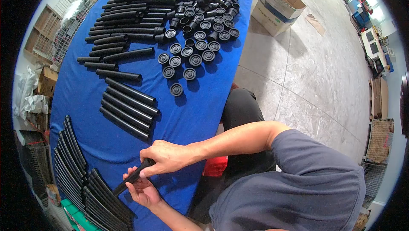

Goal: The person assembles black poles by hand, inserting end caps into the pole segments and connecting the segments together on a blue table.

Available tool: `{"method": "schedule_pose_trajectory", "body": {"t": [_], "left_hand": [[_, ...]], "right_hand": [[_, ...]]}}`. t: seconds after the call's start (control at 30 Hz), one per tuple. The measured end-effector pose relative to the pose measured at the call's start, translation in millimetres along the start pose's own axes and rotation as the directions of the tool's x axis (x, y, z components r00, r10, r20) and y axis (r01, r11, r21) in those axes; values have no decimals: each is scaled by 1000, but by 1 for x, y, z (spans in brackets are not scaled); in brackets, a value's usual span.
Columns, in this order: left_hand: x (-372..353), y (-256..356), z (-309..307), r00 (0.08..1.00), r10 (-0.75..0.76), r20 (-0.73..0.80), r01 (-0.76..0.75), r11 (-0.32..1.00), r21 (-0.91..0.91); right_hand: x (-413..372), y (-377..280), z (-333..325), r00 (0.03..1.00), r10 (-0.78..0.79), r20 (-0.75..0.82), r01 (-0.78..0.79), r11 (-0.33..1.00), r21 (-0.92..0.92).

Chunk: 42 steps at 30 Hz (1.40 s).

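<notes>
My right hand [167, 157] is closed around the upper end of a black plastic tube [122, 187], where a dark end piece shows between thumb and fingers. Lower down, my left hand [144, 191] holds the same tube from beneath, its thumb and fingers around the shaft. The tube slants down to the left, its lower end overlapping a fan of finished-looking black tubes [104, 197] in this view. Just above my right hand lies a row of several black tubes [130, 107] on the blue cloth [179, 122].
Black round caps [189, 73] lie scattered at the far right of the table, beside stacked black tubes [132, 9]. More tubes [68, 163] fan out along the left edge, near a green box [72, 212]. A cardboard box [277, 9] stands on the concrete floor [315, 77].
</notes>
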<state>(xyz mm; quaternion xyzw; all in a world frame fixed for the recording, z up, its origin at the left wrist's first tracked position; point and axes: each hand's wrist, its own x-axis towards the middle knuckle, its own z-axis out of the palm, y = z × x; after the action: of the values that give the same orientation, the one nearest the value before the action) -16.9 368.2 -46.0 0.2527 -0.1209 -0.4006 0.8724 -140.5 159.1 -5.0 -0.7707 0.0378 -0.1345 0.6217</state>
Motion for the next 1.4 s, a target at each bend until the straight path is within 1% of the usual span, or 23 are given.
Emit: {"method": "schedule_pose_trajectory", "body": {"t": [0.03,0.07,0.13,0.23,0.3,0.33,0.4,0.43,0.5,0.53,0.6,0.63,0.7,0.73,0.8,0.83,0.9,0.93,1.03,1.13,1.23,1.33,1.4], "left_hand": [[0,0,2,1000,-3,-14,4,1000,14],[1,-1,3,1000,-6,-28,7,1000,28],[1,-1,3,999,-3,-48,5,999,44],[-2,0,3,998,1,-56,1,999,34],[-1,2,5,999,-19,-40,20,1000,6],[-2,1,4,998,-4,-70,6,999,39],[-2,-1,-1,992,31,-125,-18,994,104],[-2,-2,-3,990,36,-133,-21,994,110],[-2,-1,-6,988,46,-149,-28,992,122],[-3,0,-6,991,32,-133,-19,995,102],[-2,2,-3,995,4,-97,2,998,62],[-2,1,-1,996,2,-88,2,999,53],[-1,-1,4,998,-1,-69,3,999,35],[-1,-1,2,996,8,-87,-4,999,45],[-1,0,-4,992,26,-120,-18,998,67],[-2,0,-5,995,15,-99,-10,999,47],[-3,1,-4,998,-8,-56,8,1000,10],[-3,1,-2,998,-2,-63,4,1000,18],[-3,-1,1,997,8,-71,-5,999,42],[-3,-2,0,998,20,-63,-16,998,64],[-6,-4,-3,996,54,-65,-48,995,84],[-4,-6,-2,996,71,-55,-66,993,96],[-5,-5,0,996,75,-51,-69,992,108]], "right_hand": [[1,0,-1,998,44,48,-44,999,10],[2,4,2,998,-48,-37,48,999,5],[3,9,9,953,-227,-202,226,974,-25],[-2,-6,0,992,-42,-115,47,998,37],[1,-13,-9,996,83,22,-84,996,43],[1,-14,-11,986,144,89,-148,988,38],[1,-4,-2,998,-31,-60,34,998,55],[1,0,2,984,-117,-134,125,991,53],[0,2,5,974,-160,-158,168,985,38],[0,-1,4,969,-181,-170,189,981,31],[0,-13,-8,999,32,11,-33,999,37],[0,-18,-12,985,140,101,-144,989,26],[-1,0,1,999,-16,-31,17,999,31],[-1,4,5,991,-94,-96,97,995,25],[-1,6,9,970,-186,-157,182,982,-41],[-1,4,9,955,-232,-185,222,972,-76],[-3,-6,0,994,-56,-90,52,998,-44],[-3,-11,-3,999,34,-40,-35,999,-35],[-1,3,4,998,-50,-32,50,999,2],[0,10,9,988,-115,-106,117,993,12],[-2,6,4,999,-9,-50,13,996,91],[-1,11,10,993,-68,-96,74,995,61],[1,14,11,994,-61,-92,68,995,76]]}}
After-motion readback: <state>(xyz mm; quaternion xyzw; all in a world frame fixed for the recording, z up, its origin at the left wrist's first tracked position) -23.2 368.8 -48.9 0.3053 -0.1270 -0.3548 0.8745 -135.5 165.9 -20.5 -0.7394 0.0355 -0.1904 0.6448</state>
